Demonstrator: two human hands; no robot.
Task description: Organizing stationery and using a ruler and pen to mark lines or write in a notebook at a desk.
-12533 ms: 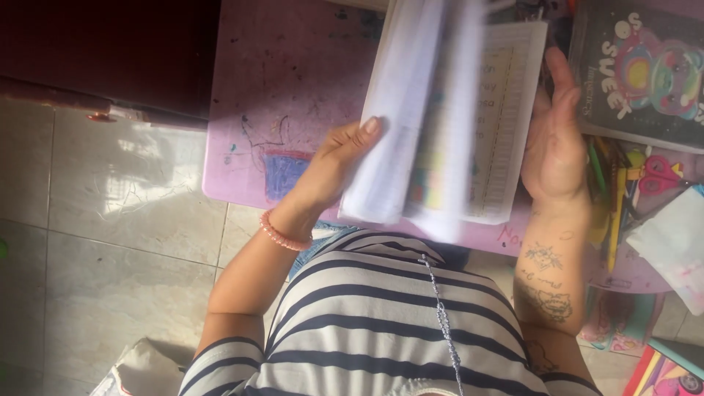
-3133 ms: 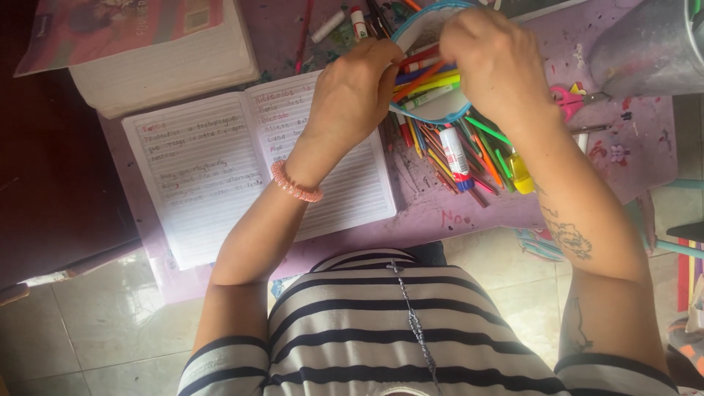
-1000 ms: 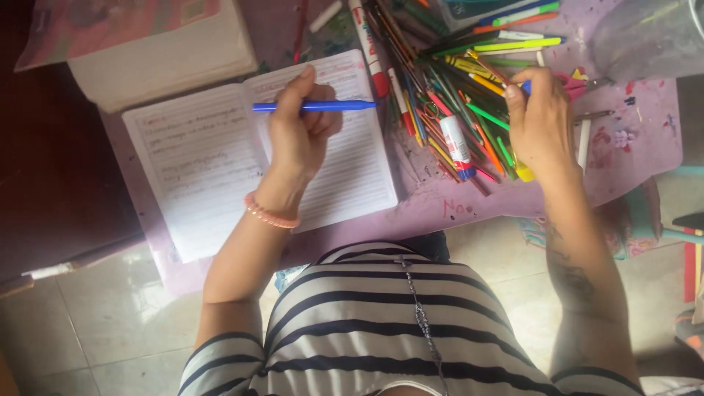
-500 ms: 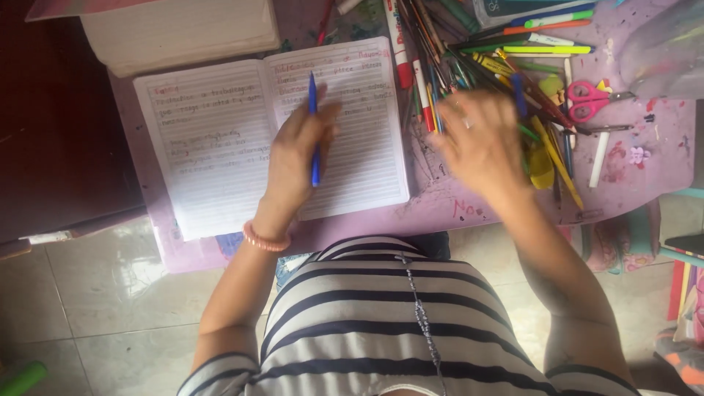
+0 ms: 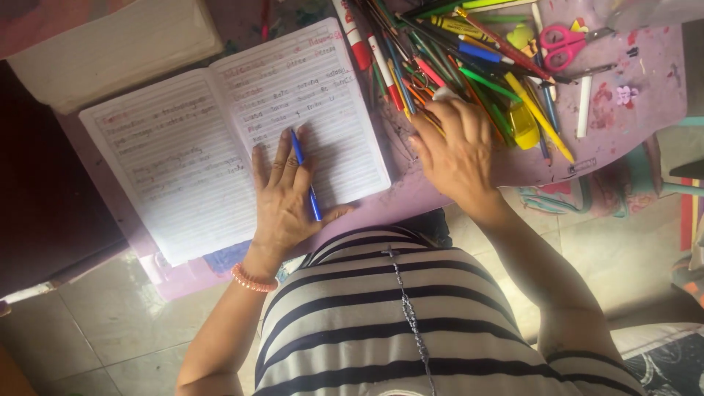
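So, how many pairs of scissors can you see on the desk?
1. The pink-handled scissors lie at the far right of the desk, beside the pile of pens. Another pair could be hidden under that pile.

Scribbled purple table; sunlit tiled floor

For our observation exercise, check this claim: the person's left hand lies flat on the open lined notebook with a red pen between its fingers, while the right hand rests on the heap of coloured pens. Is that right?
Not quite. The head view shows the pen between the fingers of the left hand is blue, not red. The rest holds: that hand lies flat on the open lined notebook, and the right hand rests on the heap of coloured pens.
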